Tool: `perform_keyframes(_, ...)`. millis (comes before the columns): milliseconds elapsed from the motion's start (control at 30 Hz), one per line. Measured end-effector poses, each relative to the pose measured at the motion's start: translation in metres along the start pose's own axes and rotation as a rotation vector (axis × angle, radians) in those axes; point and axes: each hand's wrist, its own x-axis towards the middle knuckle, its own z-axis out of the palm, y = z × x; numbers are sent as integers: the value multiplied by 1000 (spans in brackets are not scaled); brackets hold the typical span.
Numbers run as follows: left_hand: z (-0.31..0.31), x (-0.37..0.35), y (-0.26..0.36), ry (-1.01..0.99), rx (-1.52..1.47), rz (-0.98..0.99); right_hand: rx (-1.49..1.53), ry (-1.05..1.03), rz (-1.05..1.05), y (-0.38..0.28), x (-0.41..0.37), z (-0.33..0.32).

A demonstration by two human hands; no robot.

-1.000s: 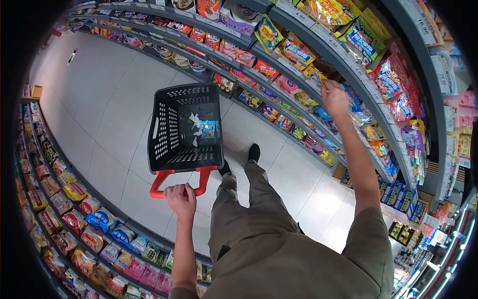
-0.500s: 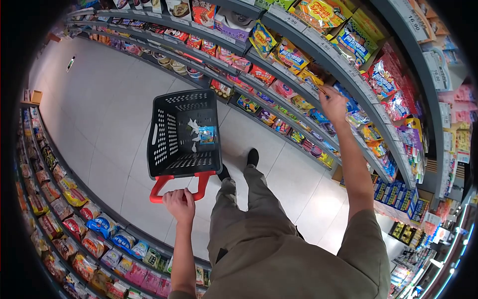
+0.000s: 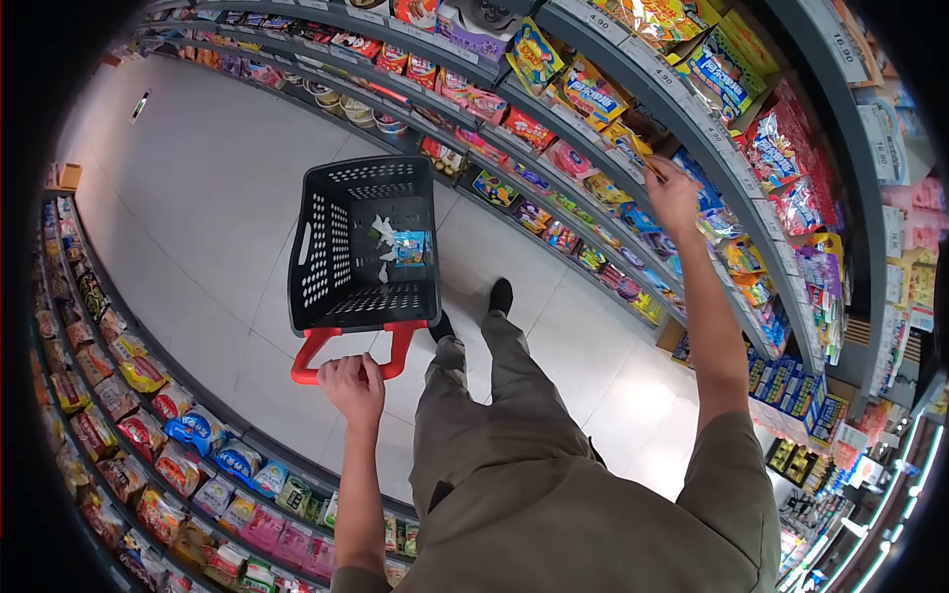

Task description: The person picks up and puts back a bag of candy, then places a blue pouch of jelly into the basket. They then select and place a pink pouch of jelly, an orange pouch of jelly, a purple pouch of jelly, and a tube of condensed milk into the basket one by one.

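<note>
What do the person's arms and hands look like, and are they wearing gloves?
No gloves: the left hand and right hand are both bare. The arms wear plain olive-brown cloth short sleeves, with no markings that I can see. I spot no watch or bracelet on either wrist. Any rings are too small to tell.

Pretty clearly a snack aisle in a shop: the black basket sits between shelves of bagged sweets on one side and more candy racks with price tags on the other, all on pale floor tiles.
</note>
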Motion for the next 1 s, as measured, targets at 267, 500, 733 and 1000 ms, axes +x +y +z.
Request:
perform_keyframes(267, -3, -1, -3, 4, -11, 7, 7, 18, 23, -7, -3, 4)
perform_keyframes(500, -2, 0, -2, -6, -18, 13, 20, 34, 20, -11, -10, 7)
perform_keyframes(733, -2, 0, -2, -7, -10, 32, -36, 52, -36, -7, -14, 12)
perform_keyframes(1000, -4, 1, 1, -16, -4, 24, -24, 43, -3, -15, -10, 7)
